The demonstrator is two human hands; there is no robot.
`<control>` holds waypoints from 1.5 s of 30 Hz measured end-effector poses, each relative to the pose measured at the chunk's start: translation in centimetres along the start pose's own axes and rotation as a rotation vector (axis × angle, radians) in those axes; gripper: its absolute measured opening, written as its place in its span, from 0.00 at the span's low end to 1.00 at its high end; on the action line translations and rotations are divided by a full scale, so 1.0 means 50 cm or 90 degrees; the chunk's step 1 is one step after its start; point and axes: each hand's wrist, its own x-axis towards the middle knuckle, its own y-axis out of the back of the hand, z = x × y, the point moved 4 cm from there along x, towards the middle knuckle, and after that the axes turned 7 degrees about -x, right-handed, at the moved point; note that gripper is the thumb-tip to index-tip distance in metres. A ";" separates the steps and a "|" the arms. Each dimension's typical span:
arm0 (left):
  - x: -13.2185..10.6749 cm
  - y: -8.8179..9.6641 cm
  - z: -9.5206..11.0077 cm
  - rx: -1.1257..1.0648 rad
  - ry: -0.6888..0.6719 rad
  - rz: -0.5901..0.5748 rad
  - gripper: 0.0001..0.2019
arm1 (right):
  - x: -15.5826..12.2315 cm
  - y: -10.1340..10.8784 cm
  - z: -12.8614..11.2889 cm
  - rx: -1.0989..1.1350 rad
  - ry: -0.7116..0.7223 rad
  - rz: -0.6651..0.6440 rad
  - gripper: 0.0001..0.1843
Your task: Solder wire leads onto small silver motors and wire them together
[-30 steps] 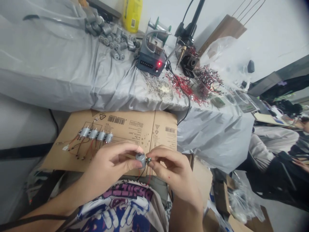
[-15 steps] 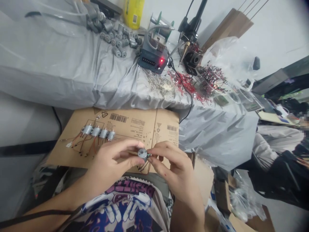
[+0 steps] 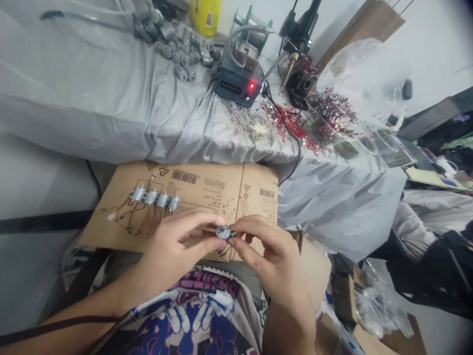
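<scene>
Between the fingertips of my left hand (image 3: 185,236) is a small electric motor (image 3: 222,232), its round grey end face turned up toward me. My right hand (image 3: 269,246) pinches at the motor's right side, where a small dark and green part shows; its exact kind is too small to tell. Thin wires hang below the motor, partly hidden by the fingers. To the left, a row of several silver motors (image 3: 150,196) lies on the cardboard (image 3: 199,192), with red and dark wires spread in front of them.
On the plastic-covered table (image 3: 177,123) are a pile of loose motors (image 3: 181,54), a dark blue soldering machine (image 3: 236,84) with a red light, a solder spool (image 3: 254,37), red wires (image 3: 288,123) and a yellow bottle (image 3: 207,17). Another person's leg (image 3: 424,217) shows at right.
The camera view has shifted slightly. The motor's end face looks a little more tilted in my fingers; both hands keep their pinch on it.
</scene>
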 end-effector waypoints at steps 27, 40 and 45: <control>-0.020 0.030 -0.016 -0.139 0.193 -0.017 0.08 | 0.009 -0.025 0.016 0.025 -0.039 0.034 0.10; -0.025 0.024 -0.023 -0.139 0.254 -0.011 0.07 | -0.006 -0.028 0.046 0.121 -0.102 -0.019 0.16; -0.025 0.028 -0.030 -0.104 0.258 -0.003 0.10 | -0.005 -0.032 0.047 0.104 -0.112 -0.032 0.10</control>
